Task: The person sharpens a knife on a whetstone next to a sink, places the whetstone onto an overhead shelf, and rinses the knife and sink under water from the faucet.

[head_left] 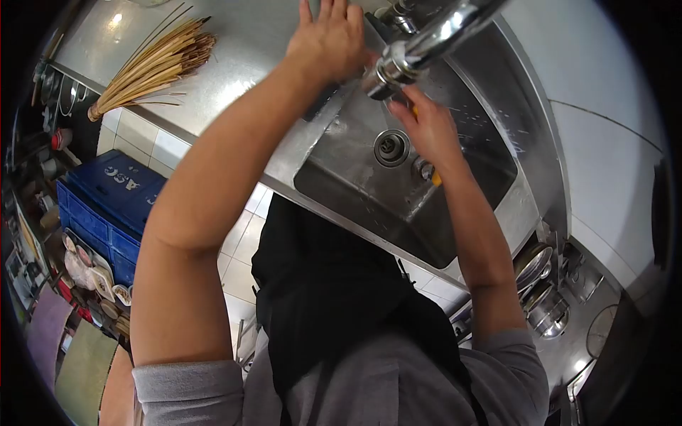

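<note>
My left hand (330, 39) is over the counter beside the sink's far left corner. Its fingers are stretched and slightly apart, with some tips cut off by the top edge. My right hand (431, 131) is over the sink (341, 167), just below the faucet spout (383, 78). Its fingers are curled round a tool with a yellow handle (436, 178), whose end sticks out below the palm. The tool's working end is hidden, so I cannot tell its kind. Under the wrist is a small round metal fitting, and the drain (391, 148) lies to its left.
A bundle of thin sticks (156, 64), tied like a whisk broom, lies on the steel counter (241, 42). Below it stands a blue crate (106, 206) with a lid. Metal pots (547, 309) are at the lower right. A white wall (597, 92) borders the sink.
</note>
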Demonstrator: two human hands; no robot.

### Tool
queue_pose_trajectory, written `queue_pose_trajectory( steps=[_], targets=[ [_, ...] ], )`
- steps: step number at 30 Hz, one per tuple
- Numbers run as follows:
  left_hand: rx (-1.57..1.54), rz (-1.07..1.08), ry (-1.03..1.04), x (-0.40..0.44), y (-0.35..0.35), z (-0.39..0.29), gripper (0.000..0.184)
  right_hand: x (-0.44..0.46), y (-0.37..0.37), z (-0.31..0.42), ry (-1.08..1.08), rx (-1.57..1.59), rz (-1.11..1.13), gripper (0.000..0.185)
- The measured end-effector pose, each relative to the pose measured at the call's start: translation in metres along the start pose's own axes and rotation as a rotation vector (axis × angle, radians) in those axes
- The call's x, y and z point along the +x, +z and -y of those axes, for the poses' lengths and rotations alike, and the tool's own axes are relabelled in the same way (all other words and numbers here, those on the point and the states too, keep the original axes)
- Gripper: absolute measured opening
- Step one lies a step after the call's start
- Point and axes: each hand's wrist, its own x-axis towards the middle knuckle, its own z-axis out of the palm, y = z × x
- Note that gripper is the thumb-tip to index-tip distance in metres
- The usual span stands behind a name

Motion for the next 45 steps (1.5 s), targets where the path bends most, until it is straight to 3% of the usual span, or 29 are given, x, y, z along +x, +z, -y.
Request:
queue_pose_trajectory(
  steps=[3,5,7,10,14,19,21,23,26,31,34,36,39,45],
  targets=[
    [-0.017,0.150,-0.068,0.004,-0.012,0.002,0.091,0.000,0.002,0.009,0.030,-0.015,-0.013,0.064],
    [0.041,-0.126,0.054,-0.036,-0.010,-0.006,0.091,-0.028,0.001,0.016,0.006,0.137,0.030,0.065],
    [0.022,0.033,-0.106,-0.107,-0.023,-0.044,0.097,-0.085,0.020,0.012,-0.054,0.249,0.105,0.066],
    [-0.014,0.099,-0.157,-0.143,-0.019,-0.053,0.101,-0.120,0.028,0.020,-0.011,0.237,0.243,0.068],
    [0.016,0.113,-0.124,-0.123,-0.003,-0.039,0.102,-0.098,0.043,0.015,0.045,0.205,0.204,0.068],
    [0.134,0.043,-0.081,-0.047,0.017,-0.006,0.096,-0.027,0.029,0.013,0.047,0.087,0.088,0.047],
    [0.087,-0.009,-0.071,-0.021,0.021,0.007,0.088,-0.003,0.034,-0.004,-0.081,0.007,-0.039,0.040],
    [0.035,-0.060,-0.063,-0.006,0.005,0.012,0.081,0.018,0.034,-0.009,-0.112,-0.007,-0.077,0.040],
    [-0.083,0.118,-0.123,0.001,-0.030,0.009,0.091,0.033,0.021,0.010,-0.107,-0.159,-0.160,0.044],
    [-0.029,-0.213,-0.079,-0.065,-0.008,-0.020,0.091,-0.037,0.019,0.024,-0.040,0.108,-0.023,0.061],
    [-0.013,-0.091,-0.075,-0.126,-0.015,-0.045,0.084,-0.088,0.035,0.028,-0.048,0.222,0.023,0.063],
    [0.007,0.090,-0.049,-0.150,-0.020,-0.054,0.084,-0.093,0.041,0.032,-0.052,0.242,0.050,0.064],
    [0.070,0.192,0.016,-0.159,-0.011,-0.058,0.083,-0.090,0.045,0.039,0.034,0.196,0.104,0.065],
    [0.107,0.205,0.038,-0.141,-0.002,-0.050,0.070,-0.066,0.038,0.044,0.096,0.161,0.177,0.066]
  ],
)
